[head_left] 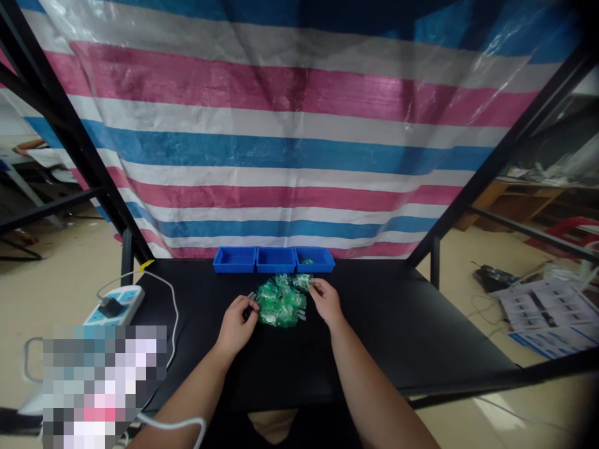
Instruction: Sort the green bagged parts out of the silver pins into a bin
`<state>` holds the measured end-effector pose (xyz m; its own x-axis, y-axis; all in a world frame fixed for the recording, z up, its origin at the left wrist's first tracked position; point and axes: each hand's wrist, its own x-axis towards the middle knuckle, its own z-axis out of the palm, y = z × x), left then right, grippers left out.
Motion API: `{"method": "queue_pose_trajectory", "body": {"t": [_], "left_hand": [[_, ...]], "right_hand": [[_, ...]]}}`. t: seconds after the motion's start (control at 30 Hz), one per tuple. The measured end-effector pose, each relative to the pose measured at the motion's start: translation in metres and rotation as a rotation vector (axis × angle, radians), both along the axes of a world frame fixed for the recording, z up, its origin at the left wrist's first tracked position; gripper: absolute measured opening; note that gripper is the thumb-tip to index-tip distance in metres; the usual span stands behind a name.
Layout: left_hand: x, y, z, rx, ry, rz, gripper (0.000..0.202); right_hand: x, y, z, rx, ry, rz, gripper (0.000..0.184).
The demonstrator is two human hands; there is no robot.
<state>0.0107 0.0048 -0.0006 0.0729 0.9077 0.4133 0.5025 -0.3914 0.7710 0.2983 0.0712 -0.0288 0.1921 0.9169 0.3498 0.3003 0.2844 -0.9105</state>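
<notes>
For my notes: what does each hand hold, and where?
Right hand pinches a small green plastic packet at its edge; left hand grips something dark, unclear which part.

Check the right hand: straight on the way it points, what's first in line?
The right hand would likely meet the nearest green packet on the pile first; its fingertips look at or against it already, though depth is hard to judge from this view.

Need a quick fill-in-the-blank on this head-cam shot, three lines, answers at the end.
Of the three blue plastic bins, the ____ one holds a green piece.
The right hand touches the ____ pile of small wrapped pieces.
The white power strip lies on the ____ side of the black table.
Missing words: rightmost; green; left.
</notes>
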Motion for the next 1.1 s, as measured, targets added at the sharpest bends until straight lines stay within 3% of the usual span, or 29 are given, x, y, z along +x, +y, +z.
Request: {"method": "queue_pose_trajectory", "body": {"t": [0.17, 0.27, 0.4, 0.5, 0.6, 0.67, 0.73, 0.97, 1.1], "left_hand": [[0.001, -0.001, 0.003, -0.017, -0.007, 0.006, 0.011], [0.002, -0.002, 0.005, -0.020, -0.011, 0.003, 0.011], [0.002, -0.001, 0.005, -0.011, -0.008, -0.001, 0.011], [0.001, 0.000, 0.004, -0.005, -0.007, 0.000, 0.011], [0.000, 0.000, 0.003, -0.006, -0.010, 0.000, 0.011], [0.000, 0.001, 0.002, -0.009, -0.014, -0.005, 0.012], [-0.001, 0.001, 0.001, -0.008, -0.018, -0.009, 0.012], [-0.001, 0.003, 0.000, -0.005, -0.030, -0.021, 0.012], [-0.001, 0.003, -0.001, -0.026, -0.040, -0.015, 0.011]], "right_hand": [[-0.002, 0.003, 0.016, -0.015, 0.042, 0.045, 0.040], [-0.003, 0.005, 0.045, 0.023, 0.139, 0.129, 0.037], [-0.006, 0.013, 0.088, 0.093, 0.238, 0.130, 0.038], [-0.007, 0.030, 0.100, 0.122, 0.307, 0.082, 0.042], [-0.003, 0.051, 0.088, 0.002, 0.270, -0.056, 0.046], [0.002, 0.059, 0.073, -0.154, 0.156, -0.125, 0.043], [0.007, 0.060, 0.056, -0.214, 0.083, -0.156, 0.038], [0.008, 0.033, 0.021, -0.193, -0.194, -0.228, 0.012], [0.002, 0.027, 0.013, -0.165, -0.340, -0.248, 0.020]]}}
